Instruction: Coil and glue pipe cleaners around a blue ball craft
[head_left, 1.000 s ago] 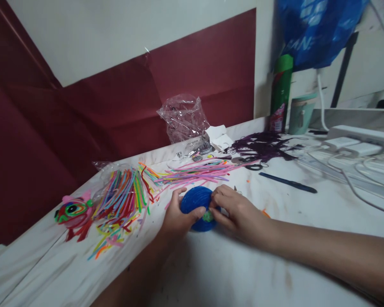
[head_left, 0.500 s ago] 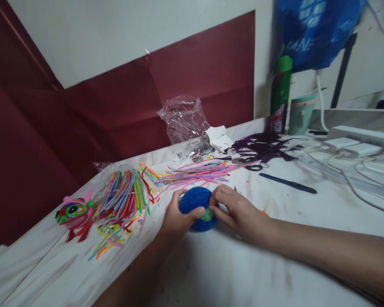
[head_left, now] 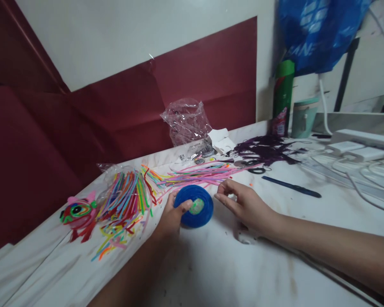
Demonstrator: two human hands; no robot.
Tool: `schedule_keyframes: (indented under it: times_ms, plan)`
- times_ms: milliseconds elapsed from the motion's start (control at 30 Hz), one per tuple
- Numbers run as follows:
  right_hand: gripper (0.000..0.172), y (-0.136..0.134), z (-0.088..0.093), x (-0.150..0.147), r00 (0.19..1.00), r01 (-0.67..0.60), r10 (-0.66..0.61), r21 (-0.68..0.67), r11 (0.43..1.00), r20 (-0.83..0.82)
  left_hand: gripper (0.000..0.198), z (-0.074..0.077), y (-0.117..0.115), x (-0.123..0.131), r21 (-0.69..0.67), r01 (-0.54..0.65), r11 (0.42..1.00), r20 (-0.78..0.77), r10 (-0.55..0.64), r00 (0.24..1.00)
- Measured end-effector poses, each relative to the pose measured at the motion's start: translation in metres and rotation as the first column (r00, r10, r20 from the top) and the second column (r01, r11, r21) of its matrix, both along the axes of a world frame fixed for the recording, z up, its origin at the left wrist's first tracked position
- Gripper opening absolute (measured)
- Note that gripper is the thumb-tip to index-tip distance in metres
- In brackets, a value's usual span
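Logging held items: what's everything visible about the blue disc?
The blue disc is round, seemingly wound from thin strands, with a pale green centre. Its flat face is toward the camera. The left hand grips its left side, thumb over the face to the centre; the right hand is apart on its right. Whether its rim touches the table is unclear.
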State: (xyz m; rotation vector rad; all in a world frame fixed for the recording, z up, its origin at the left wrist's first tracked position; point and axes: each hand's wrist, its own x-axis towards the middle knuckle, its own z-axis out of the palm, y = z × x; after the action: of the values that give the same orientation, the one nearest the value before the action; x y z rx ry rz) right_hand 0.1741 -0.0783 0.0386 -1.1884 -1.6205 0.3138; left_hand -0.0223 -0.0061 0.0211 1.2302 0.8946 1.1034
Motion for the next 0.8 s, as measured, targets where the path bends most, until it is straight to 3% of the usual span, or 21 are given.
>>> schedule_keyframes:
  times_ms: [267, 500, 633, 800]
  plan:
    - [0.013, 0.0, -0.004, -0.003, 0.999, -0.044, 0.044, -0.016, 0.999, 0.011, 0.055, -0.006, 0.007, -0.003, 0.017, 0.105, 0.994, 0.231, -0.106, 0.967]
    - [0.013, -0.003, -0.003, -0.005, 0.998, -0.037, 0.035, 0.032, 0.999, 0.06, 0.052, -0.012, 0.01, -0.005, -0.004, 0.02, 1.0, 0.224, -0.019, 0.975]
    - [0.013, -0.002, 0.004, 0.001, 1.0, 0.005, -0.006, 0.052, 0.999, 0.027, 0.053, -0.013, 0.015, -0.007, -0.03, -0.022, 0.999, 0.262, 0.029, 0.965]
    - [0.013, 0.006, 0.023, 0.018, 0.994, 0.11, -0.109, 0.095, 0.989, -0.021, 0.053, -0.012, 0.019, -0.01, -0.07, 0.045, 0.996, 0.307, -0.021, 0.951]
